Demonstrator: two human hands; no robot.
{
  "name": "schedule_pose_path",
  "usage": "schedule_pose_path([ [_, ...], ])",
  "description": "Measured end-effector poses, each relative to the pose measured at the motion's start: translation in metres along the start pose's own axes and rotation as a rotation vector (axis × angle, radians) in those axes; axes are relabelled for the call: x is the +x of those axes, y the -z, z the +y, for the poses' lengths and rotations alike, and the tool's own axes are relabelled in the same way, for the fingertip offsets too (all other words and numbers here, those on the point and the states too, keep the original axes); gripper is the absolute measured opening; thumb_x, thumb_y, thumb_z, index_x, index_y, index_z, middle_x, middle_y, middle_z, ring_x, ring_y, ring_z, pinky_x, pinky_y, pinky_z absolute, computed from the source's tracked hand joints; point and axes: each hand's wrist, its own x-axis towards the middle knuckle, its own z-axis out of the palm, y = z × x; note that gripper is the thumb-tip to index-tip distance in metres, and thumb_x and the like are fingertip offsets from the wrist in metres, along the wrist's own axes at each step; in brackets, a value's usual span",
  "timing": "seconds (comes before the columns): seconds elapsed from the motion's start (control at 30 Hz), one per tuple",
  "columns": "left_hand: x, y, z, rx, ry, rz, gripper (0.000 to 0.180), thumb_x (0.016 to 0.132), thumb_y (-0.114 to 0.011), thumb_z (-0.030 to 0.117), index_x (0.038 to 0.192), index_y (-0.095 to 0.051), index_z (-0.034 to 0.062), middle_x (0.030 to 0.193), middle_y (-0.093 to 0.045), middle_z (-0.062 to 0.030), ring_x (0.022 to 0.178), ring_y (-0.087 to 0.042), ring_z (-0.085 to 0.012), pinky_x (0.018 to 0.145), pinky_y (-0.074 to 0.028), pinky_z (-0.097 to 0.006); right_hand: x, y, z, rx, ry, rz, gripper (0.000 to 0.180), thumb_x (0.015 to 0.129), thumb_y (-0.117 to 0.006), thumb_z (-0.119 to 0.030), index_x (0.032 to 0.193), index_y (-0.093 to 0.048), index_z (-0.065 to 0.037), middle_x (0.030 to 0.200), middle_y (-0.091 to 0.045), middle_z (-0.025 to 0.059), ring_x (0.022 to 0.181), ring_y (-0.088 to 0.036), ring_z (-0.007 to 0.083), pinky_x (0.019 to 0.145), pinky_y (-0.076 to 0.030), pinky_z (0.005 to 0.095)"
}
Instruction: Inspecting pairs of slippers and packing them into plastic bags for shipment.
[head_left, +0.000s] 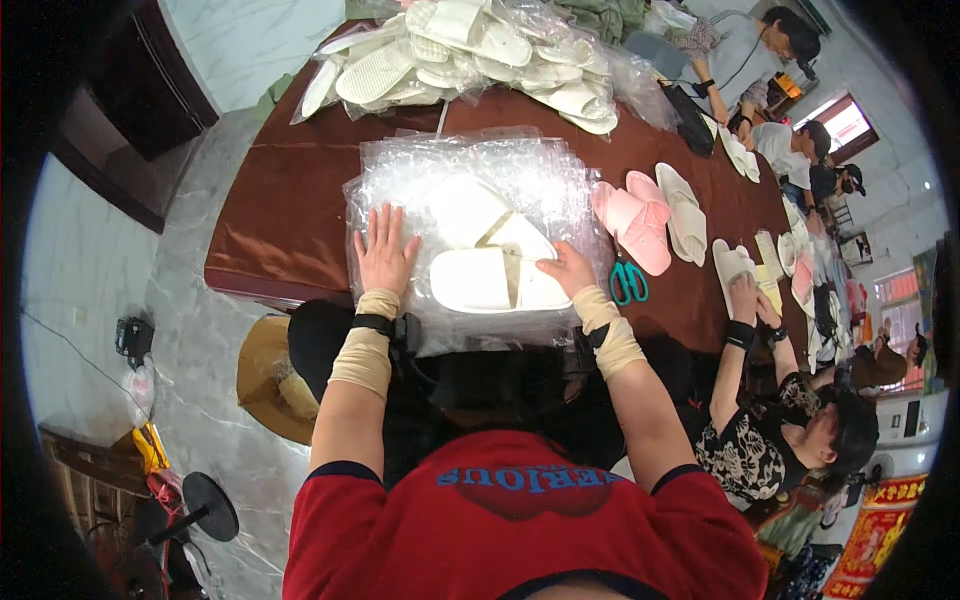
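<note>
A pair of white slippers (pixel 470 280) lies on a stack of clear plastic bags (pixel 400 170) in front of me. The upper slipper is slanted, and its strap end meets the lower one. My left hand (pixel 385 250) rests flat on the bags to the left of the pair, fingers stretched out and holding nothing. At the right end of the slippers, my right hand (pixel 568 270) has its thumb and fingers closed on the strap end of a slipper. Part of those fingers is hidden beneath the slipper.
Bagged white slippers (pixel 450 55) are heaped at the table's far side. Teal scissors (pixel 628 283), pink slippers (pixel 637 222) and a cream pair (pixel 682 215) lie to the right on the brown tablecloth (pixel 280 200). A co-worker (pixel 770 430) handles slippers farther right.
</note>
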Motion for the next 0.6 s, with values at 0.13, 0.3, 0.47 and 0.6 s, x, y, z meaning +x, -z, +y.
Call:
schedule_pose_path([
  [0.13,-0.002,0.001,-0.022,-0.075,0.039,-0.121,0.061,0.088,-0.055,0.040,0.142,-0.036,0.0194,0.151,-0.029,-0.0030,0.142,-0.020,-0.0253,0.112,-0.015,-0.055,-0.005,-0.009,-0.028,0.071,-0.024,-0.063,0.054,0.077,-0.073,-0.034,0.115,-0.054,0.000,0.105,-0.064,0.0221,0.095,-0.064,0.0301,0.080,-0.048,0.0374],
  [0.3,0.003,0.051,-0.005,0.039,-0.104,-0.129,0.047,0.082,-0.065,0.028,0.125,-0.054,0.0137,0.140,-0.045,-0.0062,0.133,-0.035,-0.0295,0.107,-0.025,-0.054,-0.022,0.001,-0.071,-0.293,-0.064,0.044,0.047,0.080,-0.069,-0.036,0.113,-0.057,-0.006,0.105,-0.064,0.0193,0.095,-0.061,0.0349,0.081,-0.048,0.0399],
  [0.47,-0.013,0.081,0.096,-0.423,-0.442,0.049,0.023,0.079,-0.068,0.013,0.101,-0.064,0.0067,0.107,-0.064,-0.0105,0.102,-0.058,-0.0283,0.091,-0.044,-0.040,-0.024,0.017,-0.057,-0.467,0.289,0.323,0.028,0.082,-0.065,-0.024,0.104,-0.060,-0.007,0.094,-0.062,0.0173,0.090,-0.058,0.0365,0.078,-0.047,0.0422],
  [0.6,-0.025,0.056,0.154,-0.237,-0.471,-0.031,0.043,0.082,-0.065,0.023,0.121,-0.055,0.0071,0.116,-0.060,-0.0094,0.116,-0.051,-0.0273,0.104,-0.032,-0.052,-0.031,0.077,-0.025,-0.493,0.125,0.600,0.016,0.081,-0.061,-0.012,0.096,-0.060,-0.006,0.086,-0.058,0.0175,0.084,-0.057,0.0379,0.075,-0.045,0.0460],
])
